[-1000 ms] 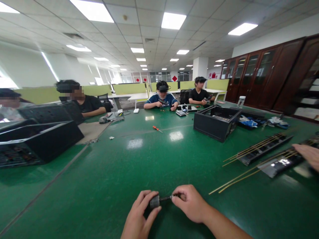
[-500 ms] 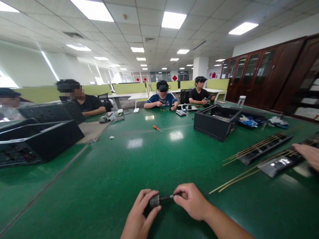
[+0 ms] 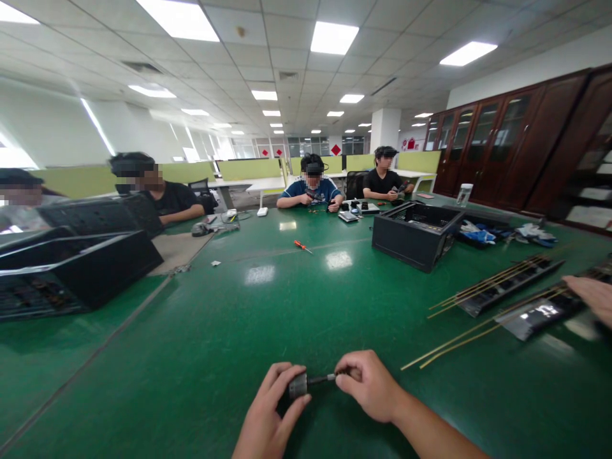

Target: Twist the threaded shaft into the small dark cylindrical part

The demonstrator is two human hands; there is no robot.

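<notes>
Low in the head view, my left hand (image 3: 270,408) is closed around a dark grey metal cylinder with a thin shaft (image 3: 299,386), thumb below and fingers above. From the cylinder the shaft runs to the right, dark at first and lighter towards its end. My right hand (image 3: 366,386) pinches that end between thumb and fingertips, which hide the tip. The part lies roughly level, just over or on the green table (image 3: 201,370); whether it touches the top I cannot tell.
An orange-handled screwdriver (image 3: 301,246) lies farther off. Black computer cases stand at left (image 3: 115,268) and right (image 3: 406,239). Thin sticks (image 3: 459,341) and plastic-wrapped packs (image 3: 530,319) lie at right, beside another person's hand (image 3: 590,296). Several people sit around the table.
Both hands and the held part have shifted very slightly to the right. The grip of each hand looks the same.
</notes>
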